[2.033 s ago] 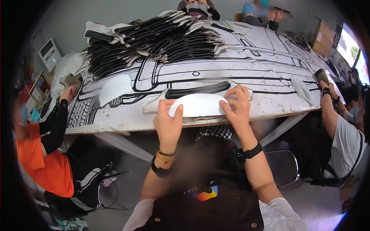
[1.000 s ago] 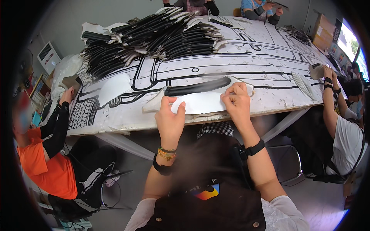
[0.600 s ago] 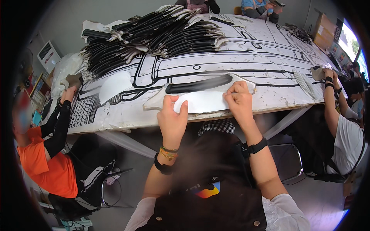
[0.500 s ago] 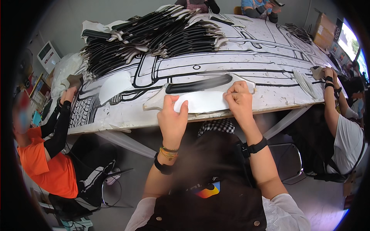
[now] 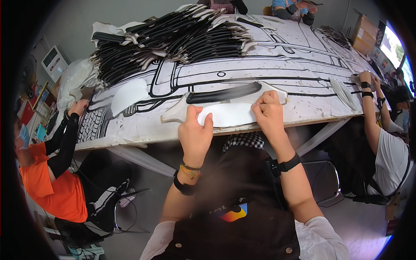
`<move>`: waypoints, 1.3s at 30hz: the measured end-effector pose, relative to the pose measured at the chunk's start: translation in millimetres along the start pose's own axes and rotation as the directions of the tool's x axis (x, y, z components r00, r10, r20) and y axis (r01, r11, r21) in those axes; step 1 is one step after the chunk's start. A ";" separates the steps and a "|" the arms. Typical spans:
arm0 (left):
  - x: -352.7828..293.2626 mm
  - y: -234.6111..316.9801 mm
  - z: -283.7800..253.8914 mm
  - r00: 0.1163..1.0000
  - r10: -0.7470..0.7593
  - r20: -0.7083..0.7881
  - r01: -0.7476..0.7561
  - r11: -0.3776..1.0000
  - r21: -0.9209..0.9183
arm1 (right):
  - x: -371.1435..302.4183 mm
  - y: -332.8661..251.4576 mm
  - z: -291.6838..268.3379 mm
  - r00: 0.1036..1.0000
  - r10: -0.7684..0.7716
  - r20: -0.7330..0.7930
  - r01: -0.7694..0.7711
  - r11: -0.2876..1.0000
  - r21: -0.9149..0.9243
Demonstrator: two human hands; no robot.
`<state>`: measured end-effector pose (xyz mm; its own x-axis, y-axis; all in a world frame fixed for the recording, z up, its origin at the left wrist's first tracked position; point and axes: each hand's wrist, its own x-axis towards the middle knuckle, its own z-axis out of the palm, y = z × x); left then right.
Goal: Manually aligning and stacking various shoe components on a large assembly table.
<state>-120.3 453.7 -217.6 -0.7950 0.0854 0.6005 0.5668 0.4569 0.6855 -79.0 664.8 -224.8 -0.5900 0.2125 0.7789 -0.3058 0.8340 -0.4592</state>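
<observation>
A smooth white curved sheet [image 5: 229, 115] lies at the table's near edge, held at both ends. My left hand [image 5: 196, 135] is closed on its left end, thumb and forefinger at the edge. At the other end my right hand [image 5: 268, 112] pinches the sheet with bent fingers. Just beyond it rests a pale grey curved piece [image 5: 173, 112] with tapered ends, bearing a long glossy black strip [image 5: 225, 94]. The right fingers overlap the grey piece, partly covering it. What lies directly under the white sheet is hidden.
A big heap of black-and-pale curved pieces [image 5: 173, 41] covers the far left of the table. White rounded sheets [image 5: 130, 96] lie to the left, thin pale strips [image 5: 342, 94] to the right. Co-workers sit at both sides, one in an orange shirt [image 5: 54, 182], and others across the table.
My left hand has shifted slightly right along the white sheet's left end. My right hand stays nearly still. The co-workers' hands at both sides have moved a little.
</observation>
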 end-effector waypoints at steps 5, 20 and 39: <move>2.7 -2.8 -1.8 0.999 0.013 0.044 -0.015 0.999 0.039 | -1.1 2.4 3.1 1.000 -0.015 -0.014 0.014 0.999 -0.051; 5.5 -2.1 -6.3 0.992 -0.003 0.122 -0.004 0.998 0.060 | -2.2 5.3 5.9 0.998 -0.048 -0.028 0.044 0.988 -0.147; 1.3 -2.4 -5.1 0.995 -0.011 0.095 0.005 0.998 0.065 | -5.2 -0.6 2.4 0.996 -0.026 0.087 0.055 0.935 -0.351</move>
<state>-121.5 448.2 -216.4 -0.8182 0.1642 0.5510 0.5479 0.5135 0.6604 -77.5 662.0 -229.6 -0.6447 0.1453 0.7505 -0.0563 0.9701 -0.2362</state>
